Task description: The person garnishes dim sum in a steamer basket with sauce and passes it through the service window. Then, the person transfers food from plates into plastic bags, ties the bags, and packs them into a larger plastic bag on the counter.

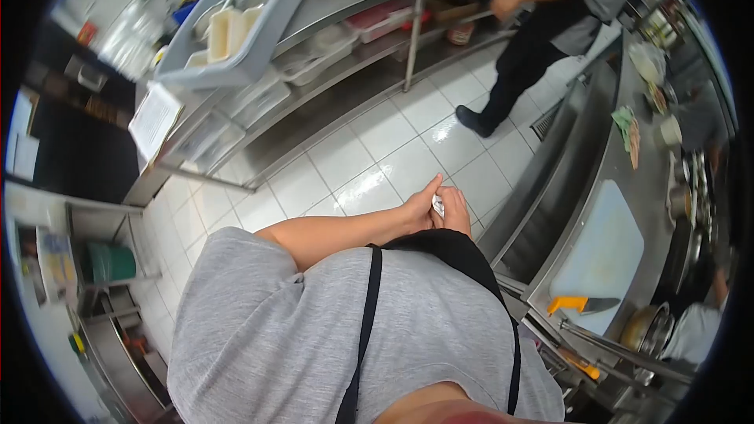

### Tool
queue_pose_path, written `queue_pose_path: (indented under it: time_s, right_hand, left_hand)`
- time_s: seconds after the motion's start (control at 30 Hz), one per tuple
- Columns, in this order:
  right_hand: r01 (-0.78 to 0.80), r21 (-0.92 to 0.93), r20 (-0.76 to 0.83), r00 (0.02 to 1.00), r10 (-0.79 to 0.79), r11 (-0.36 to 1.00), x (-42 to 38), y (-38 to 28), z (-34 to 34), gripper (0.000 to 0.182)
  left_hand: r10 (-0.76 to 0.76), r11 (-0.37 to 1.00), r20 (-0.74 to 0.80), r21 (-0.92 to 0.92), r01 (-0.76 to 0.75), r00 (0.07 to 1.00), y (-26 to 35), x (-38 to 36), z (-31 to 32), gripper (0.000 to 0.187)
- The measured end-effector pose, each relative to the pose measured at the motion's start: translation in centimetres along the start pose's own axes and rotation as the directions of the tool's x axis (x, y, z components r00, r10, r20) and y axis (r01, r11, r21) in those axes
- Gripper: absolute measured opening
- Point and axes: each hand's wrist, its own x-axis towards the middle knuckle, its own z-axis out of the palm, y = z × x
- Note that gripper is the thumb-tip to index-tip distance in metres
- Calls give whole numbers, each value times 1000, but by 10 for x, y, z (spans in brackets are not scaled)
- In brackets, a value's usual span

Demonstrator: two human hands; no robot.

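Note:
In front of my black apron (452, 246) my two hands are close together. My left hand (419, 210) is closed, its thumb raised, around a small crumpled white piece (437, 205) that looks like paper or cloth. Against its other side, my right hand (455, 208) has its fingers curled. Most of the white piece is hidden between the palms, so its exact kind does not show.
To the right, a steel counter holds a white cutting board (603, 247), an orange-handled knife (585, 304) and a green cloth (626, 127). A grey tub (263, 71) of containers sits upper left. A co-worker (542, 39) stands on the tiled floor ahead.

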Motion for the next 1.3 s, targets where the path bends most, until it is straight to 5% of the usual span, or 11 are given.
queue_pose_path:
  time_s: [0.1, 0.33, 0.4, 0.57, 0.8, 0.93, 1.13, 1.3]
  right_hand:
    - [44, -36, 43, 998, -43, 998, -8, -16, 19, 30]
    - [42, -69, 33, 999, -40, 997, -45, -69, 69, 28]
    - [-21, -88, 138, 990, 33, 996, -66, -72, 85, 26]
    - [-186, -87, 75, 978, 192, 979, -122, -102, 72, 29]
    - [-318, -134, -199, 936, 289, 939, -213, -111, 5, 34]
    - [-430, -269, -370, 872, 319, 862, -304, -105, -60, 42]
    - [-595, 185, -383, 689, 615, 782, -487, -78, -184, 46]
    - [-556, 160, -575, 619, 535, 816, -571, -51, -218, 35]
  left_hand:
    - [100, 994, -147, -35, -106, 984, -10, -27, -8, 48]
    - [179, 983, -75, -17, -181, 981, -49, -64, -77, 62]
    - [228, 970, -219, -27, -240, 949, -65, -76, -86, 50]
    - [90, 991, -303, 124, -55, 949, -106, -95, -77, 50]
    - [19, 952, 25, 304, -26, 1000, -183, -107, -10, 61]
    - [-131, 890, 191, 454, 31, 973, -256, -68, 26, 48]
    - [-254, 645, 423, 744, -174, 870, -423, -54, 135, 37]
    - [-459, 429, 416, 878, -214, 785, -497, -38, 186, 46]
